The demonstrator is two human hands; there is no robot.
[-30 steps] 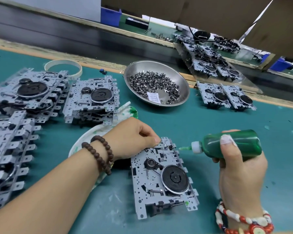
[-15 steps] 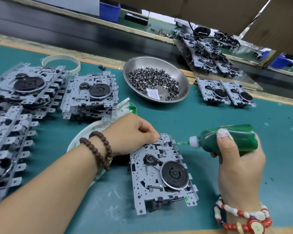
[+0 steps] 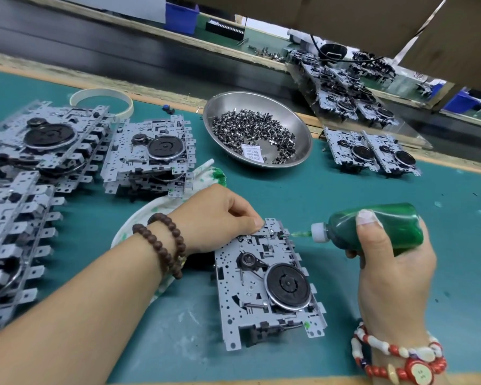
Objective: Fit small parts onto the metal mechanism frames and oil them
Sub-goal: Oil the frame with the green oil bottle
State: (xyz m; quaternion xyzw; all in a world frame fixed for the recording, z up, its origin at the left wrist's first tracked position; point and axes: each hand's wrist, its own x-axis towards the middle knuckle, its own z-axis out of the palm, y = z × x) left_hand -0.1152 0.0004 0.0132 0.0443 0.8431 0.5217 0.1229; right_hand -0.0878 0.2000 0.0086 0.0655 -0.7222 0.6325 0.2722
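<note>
A metal mechanism frame (image 3: 264, 290) with a black flywheel lies on the green mat in front of me. My left hand (image 3: 220, 218) rests on its far left corner, fingers curled and fingertips pressing the frame's top edge. My right hand (image 3: 386, 262) grips a green oil bottle (image 3: 378, 230) held sideways. The bottle's thin nozzle tip touches the far right corner of the frame. A steel bowl (image 3: 300, 129) behind holds several small dark parts (image 3: 253, 132).
Stacks of frames (image 3: 147, 157) fill the left side of the mat. Two more frames (image 3: 372, 154) lie at the right rear. A white, green-stained plate (image 3: 147, 215) sits under my left wrist. A tape ring (image 3: 100, 98) lies at the back left.
The bottle's nozzle has moved slightly left until it touches the frame's corner. My left hand has stayed on the frame.
</note>
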